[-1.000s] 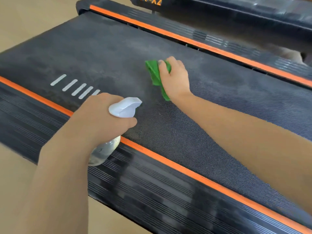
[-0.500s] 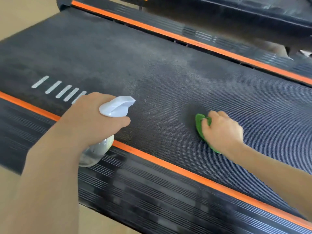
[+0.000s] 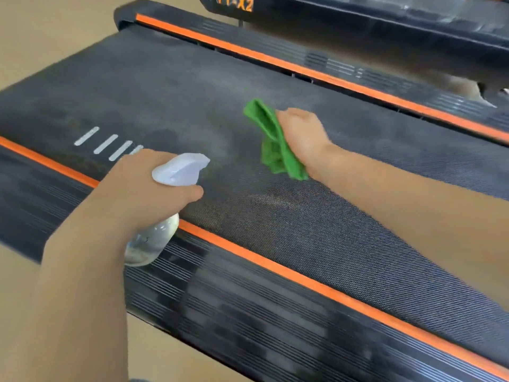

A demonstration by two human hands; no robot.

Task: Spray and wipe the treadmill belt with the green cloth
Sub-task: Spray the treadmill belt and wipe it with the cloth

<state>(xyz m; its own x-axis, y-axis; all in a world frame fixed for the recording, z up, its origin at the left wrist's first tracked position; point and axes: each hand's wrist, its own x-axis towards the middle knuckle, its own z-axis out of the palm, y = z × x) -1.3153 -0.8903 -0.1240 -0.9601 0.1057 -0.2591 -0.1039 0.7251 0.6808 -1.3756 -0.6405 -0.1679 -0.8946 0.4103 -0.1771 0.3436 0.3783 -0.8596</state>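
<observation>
The dark textured treadmill belt [image 3: 316,238] runs across the view between two orange-striped side rails. My right hand [image 3: 301,135] holds the crumpled green cloth [image 3: 274,144] against the belt near its middle, and part of the cloth sticks out to the left of the fingers. My left hand [image 3: 143,194] grips a clear spray bottle [image 3: 153,241] with a white trigger head [image 3: 180,168], held over the near rail with the nozzle pointing toward the belt. A faint mist hangs in front of the nozzle.
The near side rail [image 3: 275,312] and the far side rail [image 3: 330,75] flank the belt. Several white stripes [image 3: 106,143] mark the belt at left. A second dark machine [image 3: 385,20] stands behind. Beige floor [image 3: 41,31] lies at left.
My right hand has slid the cloth from the near side of the belt back up and leftward toward its middle. My left hand keeps the bottle in about the same place.
</observation>
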